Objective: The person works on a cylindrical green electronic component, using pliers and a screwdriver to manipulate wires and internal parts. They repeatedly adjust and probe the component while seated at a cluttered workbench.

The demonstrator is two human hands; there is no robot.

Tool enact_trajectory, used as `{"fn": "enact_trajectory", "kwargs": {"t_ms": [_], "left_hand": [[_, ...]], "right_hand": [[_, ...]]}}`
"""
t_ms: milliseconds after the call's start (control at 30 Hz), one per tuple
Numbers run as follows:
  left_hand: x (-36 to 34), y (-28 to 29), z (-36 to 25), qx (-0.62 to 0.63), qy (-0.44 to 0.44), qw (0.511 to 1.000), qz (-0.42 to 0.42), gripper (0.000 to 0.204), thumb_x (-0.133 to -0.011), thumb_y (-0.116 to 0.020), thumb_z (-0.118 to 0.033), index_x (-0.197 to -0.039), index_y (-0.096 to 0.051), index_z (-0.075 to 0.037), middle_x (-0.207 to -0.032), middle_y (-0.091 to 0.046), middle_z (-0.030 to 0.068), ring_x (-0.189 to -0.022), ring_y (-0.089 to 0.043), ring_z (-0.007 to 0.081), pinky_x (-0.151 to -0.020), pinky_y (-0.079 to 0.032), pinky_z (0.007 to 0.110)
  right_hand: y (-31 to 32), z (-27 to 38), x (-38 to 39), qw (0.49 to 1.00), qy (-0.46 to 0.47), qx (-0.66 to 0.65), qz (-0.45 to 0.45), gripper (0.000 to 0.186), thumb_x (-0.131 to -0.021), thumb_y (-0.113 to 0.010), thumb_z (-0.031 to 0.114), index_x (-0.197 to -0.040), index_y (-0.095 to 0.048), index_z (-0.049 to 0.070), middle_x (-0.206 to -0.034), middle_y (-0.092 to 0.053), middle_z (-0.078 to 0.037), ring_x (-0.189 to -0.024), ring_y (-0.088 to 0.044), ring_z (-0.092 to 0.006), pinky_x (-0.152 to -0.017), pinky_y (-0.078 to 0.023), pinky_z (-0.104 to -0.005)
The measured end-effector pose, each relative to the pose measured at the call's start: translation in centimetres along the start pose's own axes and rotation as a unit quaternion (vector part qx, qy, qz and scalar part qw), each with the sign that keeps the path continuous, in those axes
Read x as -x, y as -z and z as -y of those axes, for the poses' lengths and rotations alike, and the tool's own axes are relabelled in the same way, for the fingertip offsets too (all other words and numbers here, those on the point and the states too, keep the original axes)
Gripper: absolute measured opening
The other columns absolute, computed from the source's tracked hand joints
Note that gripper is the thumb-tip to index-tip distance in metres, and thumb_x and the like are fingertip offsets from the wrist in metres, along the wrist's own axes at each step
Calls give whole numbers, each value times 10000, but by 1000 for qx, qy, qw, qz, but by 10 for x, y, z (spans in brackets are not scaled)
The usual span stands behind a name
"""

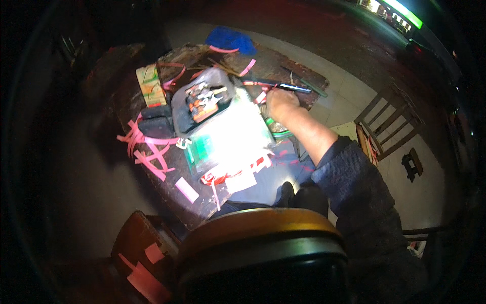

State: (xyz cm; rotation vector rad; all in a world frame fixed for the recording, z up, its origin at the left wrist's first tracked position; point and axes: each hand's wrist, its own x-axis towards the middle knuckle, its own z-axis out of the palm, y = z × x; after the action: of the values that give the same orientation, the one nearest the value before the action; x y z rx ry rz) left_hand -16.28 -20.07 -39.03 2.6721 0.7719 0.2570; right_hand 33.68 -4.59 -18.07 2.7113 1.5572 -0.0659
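Note:
My right hand (280, 103) is over the right side of the dark wooden table (187, 213), its fingers curled down and mostly hidden. What they grip, if anything, I cannot make out. Just below the hand is a round container (278, 127) with a green rim. Beside the fingers lies a small pink-and-white piece (260, 97). To their left, a pale, brightly lit flat surface (238, 134) with a green edge is washed out by glare. Beyond it stands a dark grey tray (181, 109) holding a jumble of small orange and white things. My left hand is out of view.
Pink strips (151, 157) are heaped at the table's left, near a black box (156, 121) and a patterned box (150, 83). Blue cloth (230, 40) lies at the far edge. A wooden chair (387, 124) stands right; a large dark rounded thing (263, 248) fills the bottom.

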Motion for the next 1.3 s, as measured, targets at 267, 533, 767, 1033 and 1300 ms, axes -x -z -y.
{"fn": "enact_trajectory", "kwargs": {"t_ms": [267, 533, 767, 1033, 1300], "left_hand": [[-2, 7, 1, 45, 29, 999, -4, 621, -889, -807, -334, -1433, -658, -75, -1694, -439, 195, -1612, -337, 416, -1253, -263, 717], [-30, 35, -20, 113, 110, 987, -7, 550, -925, -795, -291, -1412, -667, -71, -1581, -570, 172, -1505, -483, 407, -1232, -373, 596], [-111, 93, -76, 706, 174, 683, 65, 438, -1152, -559, -274, -1439, -583, 55, -1377, -702, 203, -1260, -699, 316, -1113, -537, 438], [-180, 89, -78, 819, 227, 524, 48, 544, -1154, -538, -446, -1418, -585, 27, -1310, -729, 207, -1173, -742, 337, -987, -619, 454], [-198, 78, -80, 850, 201, 487, 7, 448, -1160, -543, -376, -1378, -617, 9, -1269, -759, 191, -1114, -768, 332, -917, -648, 439]], "right_hand": [[10, 3, -21, 999, -26, 12, 19, 335, -917, -719, 130, -1225, -806, 29, -1309, -758, -225, -1264, -727, -374, -1059, -593, -472], [66, -38, -15, 983, 13, -100, 151, 392, -820, -867, 279, -973, -767, -68, -820, -782, -197, -717, -794, -318, -720, -639, -451], [94, -103, 94, 988, 134, 47, -65, 535, -850, -853, 367, -1141, -709, -58, -965, -780, -248, -916, -777, -410, -836, -592, -524], [134, -168, 259, 976, 152, 96, -121, 535, -804, -913, 240, -1254, -669, 83, -1135, -686, -106, -1086, -685, -322, -895, -558, -457], [126, -132, 284, 922, 325, 159, -136, 459, -809, -849, 145, -1245, -720, 82, -1061, -662, -63, -1062, -657, -261, -934, -581, -411]]}}
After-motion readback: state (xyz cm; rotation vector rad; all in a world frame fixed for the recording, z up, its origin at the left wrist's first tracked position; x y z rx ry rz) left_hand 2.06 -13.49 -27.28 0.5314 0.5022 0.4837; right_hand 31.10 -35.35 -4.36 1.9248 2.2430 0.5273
